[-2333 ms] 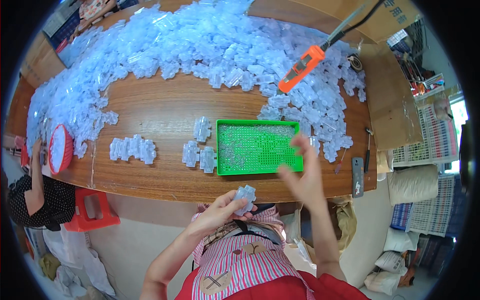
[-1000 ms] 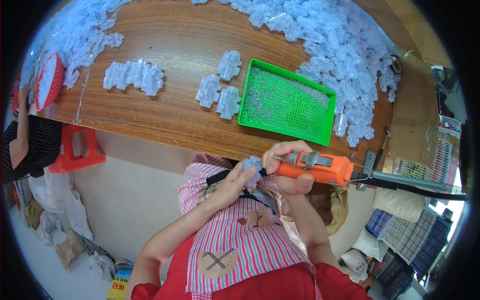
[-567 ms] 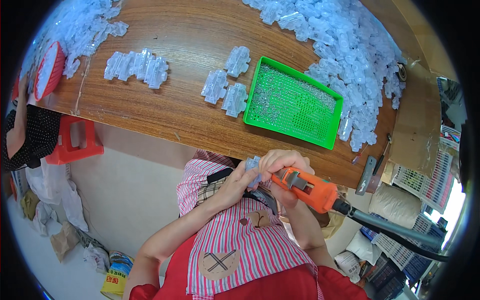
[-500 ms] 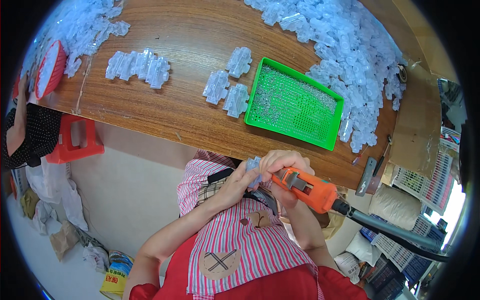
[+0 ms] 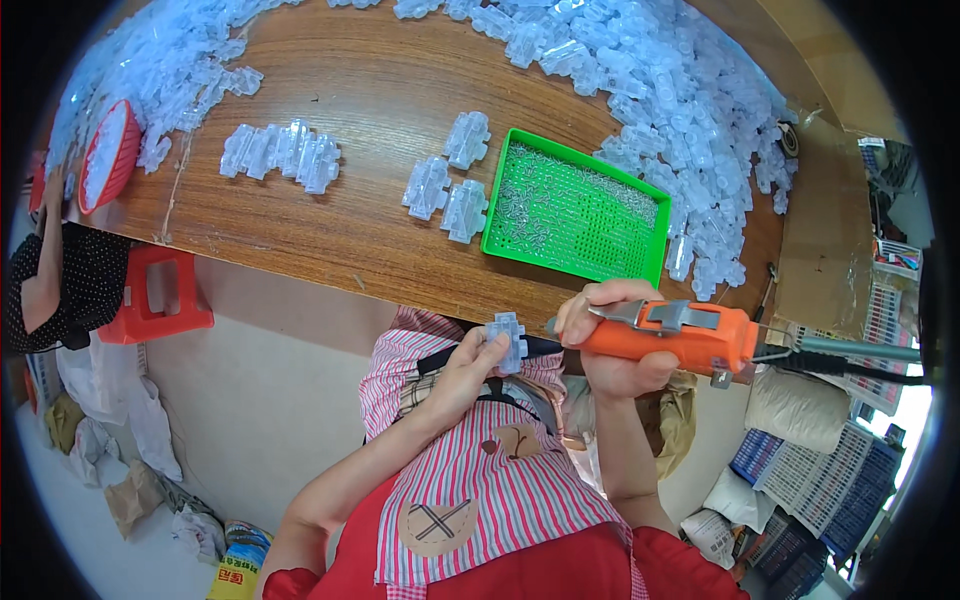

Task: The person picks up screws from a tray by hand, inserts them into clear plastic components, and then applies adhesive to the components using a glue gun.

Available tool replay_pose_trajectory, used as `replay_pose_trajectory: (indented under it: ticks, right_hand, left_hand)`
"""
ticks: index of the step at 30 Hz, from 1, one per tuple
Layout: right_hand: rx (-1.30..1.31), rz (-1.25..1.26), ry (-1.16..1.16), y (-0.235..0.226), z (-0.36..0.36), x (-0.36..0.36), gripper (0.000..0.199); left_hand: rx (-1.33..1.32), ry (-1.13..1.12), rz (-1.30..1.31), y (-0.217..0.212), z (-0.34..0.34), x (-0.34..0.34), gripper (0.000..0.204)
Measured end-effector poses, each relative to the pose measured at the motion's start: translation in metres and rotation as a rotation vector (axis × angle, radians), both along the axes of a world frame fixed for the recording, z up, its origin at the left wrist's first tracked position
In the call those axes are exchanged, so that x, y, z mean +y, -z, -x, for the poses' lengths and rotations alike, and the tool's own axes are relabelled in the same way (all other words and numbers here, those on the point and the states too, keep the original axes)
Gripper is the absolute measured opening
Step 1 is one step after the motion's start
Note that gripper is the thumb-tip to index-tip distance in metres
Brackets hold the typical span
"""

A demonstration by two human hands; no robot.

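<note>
Just off the table's front edge, my left hand (image 5: 468, 368) pinches a small clear plastic housing (image 5: 508, 340). To its right, my right hand (image 5: 622, 350) is wrapped round an orange electric screwdriver (image 5: 680, 338), whose cable runs off to the right. The tool's nose points left at the housing, with a gap between them. Behind my hands lies a green perforated tray (image 5: 575, 272) with many small metal screws (image 5: 525, 195) spread in it. Left of the tray stand a few more clear housings (image 5: 465, 210).
A row of clear housings (image 5: 282, 155) stands farther left. Large heaps of clear parts (image 5: 690, 130) cover the back right and back left. Beside the left heap are a red basket (image 5: 118, 165) and another person's arm (image 5: 45, 265). A red stool (image 5: 165, 300) stands below.
The screwdriver has moved right, away from the housing, and turned more level with my right hand. My left hand keeps the housing, which now shows more fully.
</note>
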State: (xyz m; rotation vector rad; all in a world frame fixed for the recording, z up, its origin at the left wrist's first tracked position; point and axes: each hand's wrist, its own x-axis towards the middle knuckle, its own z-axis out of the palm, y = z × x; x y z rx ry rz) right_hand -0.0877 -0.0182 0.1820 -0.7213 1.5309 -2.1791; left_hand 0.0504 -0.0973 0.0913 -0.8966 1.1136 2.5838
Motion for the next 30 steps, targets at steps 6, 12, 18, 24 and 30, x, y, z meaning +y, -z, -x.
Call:
replay_pose_trajectory:
  ticks: [6, 12, 18, 24, 30]
  right_hand:
    - [-0.129, 0.103, -0.057, 0.014, -0.010, 0.002, 0.080]
    - [-0.039, 0.097, -0.059, 0.033, -0.009, -0.003, 0.080]
    - [-0.050, 0.030, -0.087, 0.038, -0.013, -0.004, 0.075]
    - [0.015, 0.023, -0.140, 0.037, -0.016, -0.008, 0.064]
    - [0.015, 0.068, -0.165, 0.042, -0.015, -0.008, 0.056]
  left_hand:
    - [-0.049, -0.200, -0.147, 0.003, 0.002, 0.001, 0.028]
    - [-0.050, -0.185, -0.068, 0.006, 0.003, 0.004, 0.025]
    - [-0.027, -0.205, -0.064, 0.008, 0.004, 0.006, 0.024]
    - [0.005, -0.279, -0.043, 0.011, 0.003, 0.008, 0.027]
    - [0.061, -0.253, 0.024, 0.011, 0.002, 0.008, 0.024]
